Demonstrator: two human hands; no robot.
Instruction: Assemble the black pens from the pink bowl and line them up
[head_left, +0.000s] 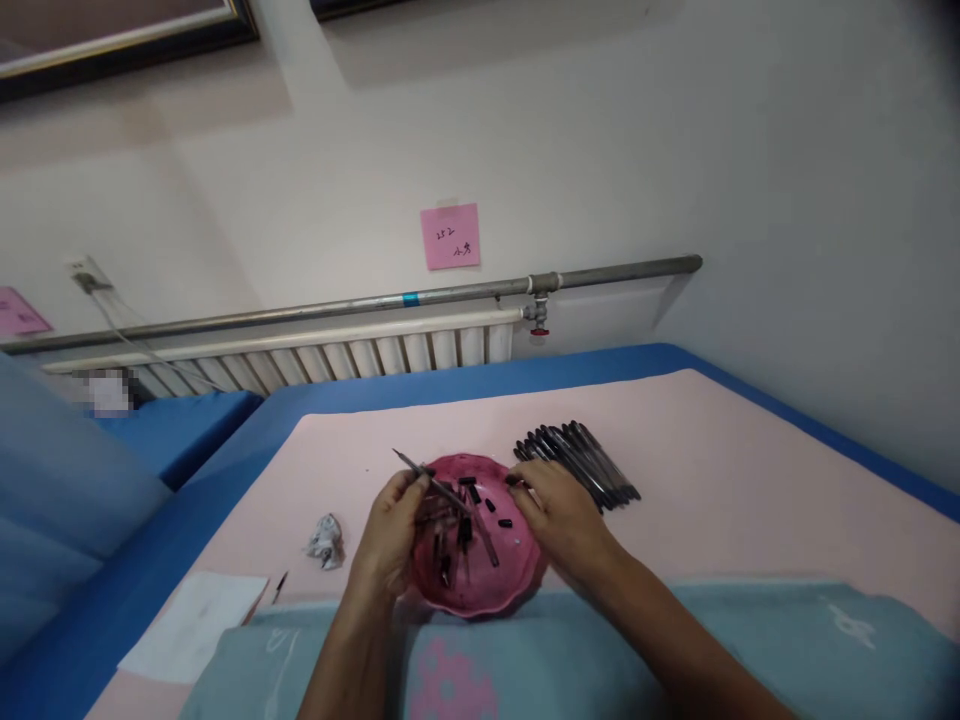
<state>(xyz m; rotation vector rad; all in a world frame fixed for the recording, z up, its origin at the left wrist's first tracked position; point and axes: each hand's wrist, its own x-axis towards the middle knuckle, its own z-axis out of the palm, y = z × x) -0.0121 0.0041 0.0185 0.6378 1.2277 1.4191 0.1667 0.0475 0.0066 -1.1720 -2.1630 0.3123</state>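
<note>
My left hand [394,515] is closed in a pinch around a pen [450,494] without a cap, its pointed tip toward the upper left. The pen slants over a round pink plate [517,570] with a wavy rim. In the plate lie several black pen caps [475,494] and a heap of pen parts [442,545], partly behind my left fingers. My right hand [559,505], also closed, is at the plate's right rim and pinches a small dark piece [513,480] that looks like a pen cap. Beyond it, several assembled black pens [577,460] lie side by side.
Left of the plate are a crumpled wad [325,541], a white paper sheet [191,625] and a small dark pen refill or tip [280,586]. A pink cover [712,470] lies over the blue surface. Behind it stands a radiator [360,357] under a pipe.
</note>
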